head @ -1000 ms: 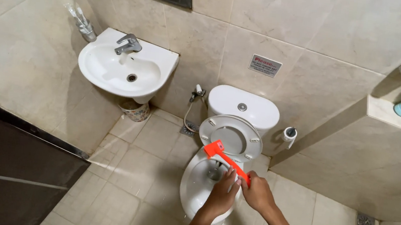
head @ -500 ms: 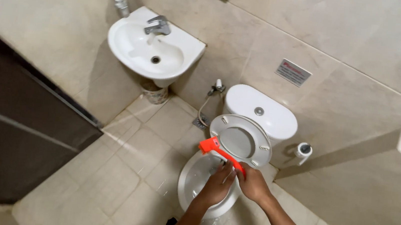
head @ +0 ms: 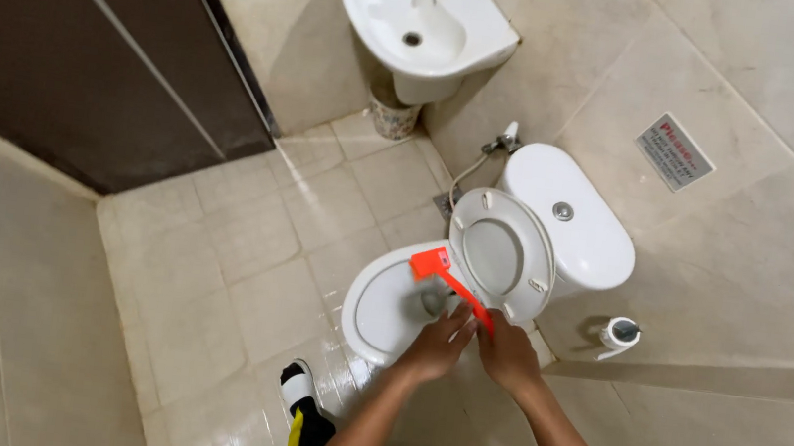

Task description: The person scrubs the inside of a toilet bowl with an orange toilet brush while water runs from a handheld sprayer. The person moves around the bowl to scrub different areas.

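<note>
Both my hands hold an orange toilet brush (head: 441, 273) by its handle over the white toilet bowl (head: 370, 315). My left hand (head: 436, 343) and my right hand (head: 504, 350) grip the handle's near end side by side. The brush's flat orange head points toward the bowl's far rim. Behind it the toilet seat and lid (head: 503, 253) stand raised against the white cistern (head: 568, 213).
A white wall sink (head: 420, 16) with a tap hangs at the top. A dark door (head: 79, 37) fills the upper left. A bidet sprayer hose (head: 484, 158) hangs beside the cistern. A toilet paper roll (head: 619, 333) sits on the right wall. My feet (head: 299, 386) stand on beige floor tiles.
The view has swung so the sink and door sit higher and further left. My hands keep hold of the brush over the bowl, its head now nearer the bowl's far rim.
</note>
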